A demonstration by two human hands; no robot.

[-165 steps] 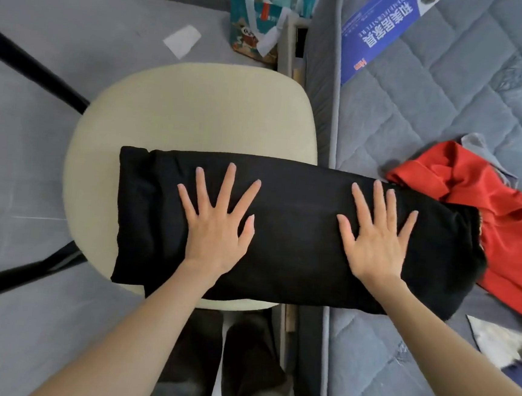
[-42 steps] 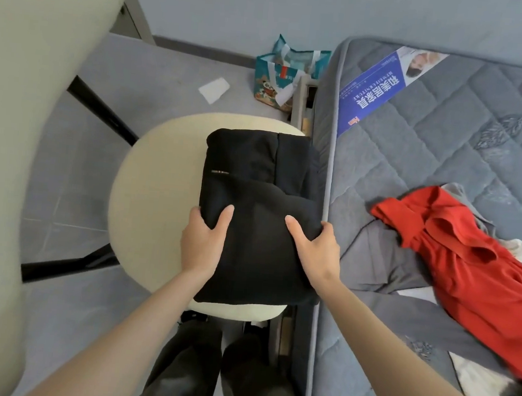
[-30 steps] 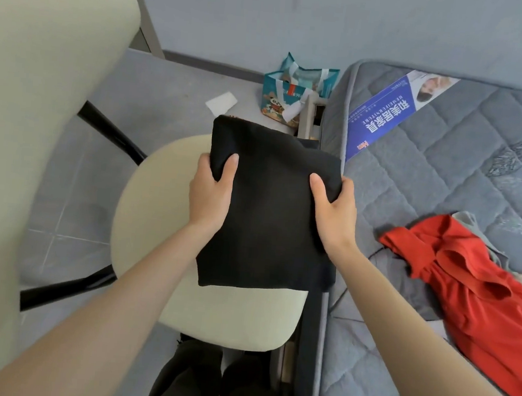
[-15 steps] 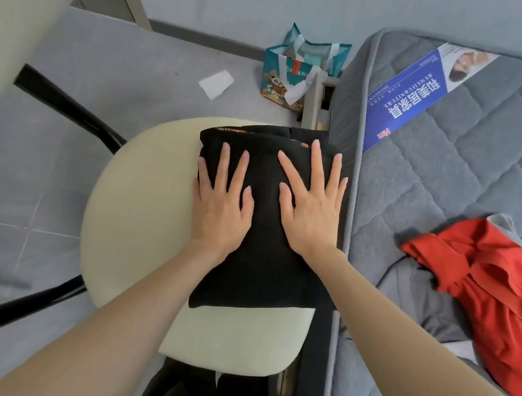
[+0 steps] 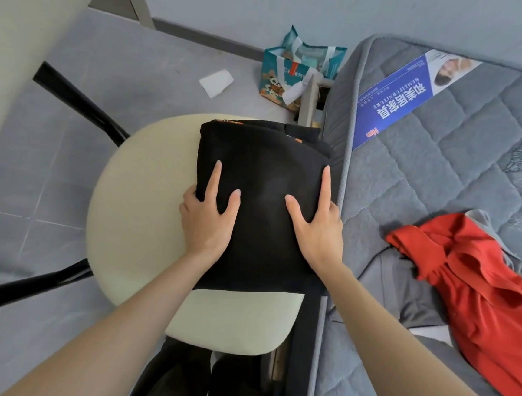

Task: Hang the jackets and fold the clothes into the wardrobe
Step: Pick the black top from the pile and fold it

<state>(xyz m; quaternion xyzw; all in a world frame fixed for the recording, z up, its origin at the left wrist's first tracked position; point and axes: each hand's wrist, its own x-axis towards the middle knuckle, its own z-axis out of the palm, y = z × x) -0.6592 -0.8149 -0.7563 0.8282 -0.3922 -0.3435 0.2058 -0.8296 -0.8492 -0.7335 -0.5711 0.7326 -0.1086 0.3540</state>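
A folded black fabric garment (image 5: 265, 166) lies on the round cream seat of a chair (image 5: 139, 203), right beside the edge of a grey quilted mattress (image 5: 446, 157). 2 hands hold it by its sides. The left hand (image 5: 207, 221) lays index finger and thumb on top, its other fingers curled round the left edge. The right hand (image 5: 316, 231) does likewise at the right edge, where its remaining fingers are hidden. A crumpled red garment (image 5: 481, 296) lies on the mattress.

We saw a grey tiled floor (image 5: 123, 65), a pale wall (image 5: 302, 2), a cream chair seat (image 5: 140, 193) (black legs (image 5: 82, 100)), a quilted grey mattress (image 5: 445, 169).
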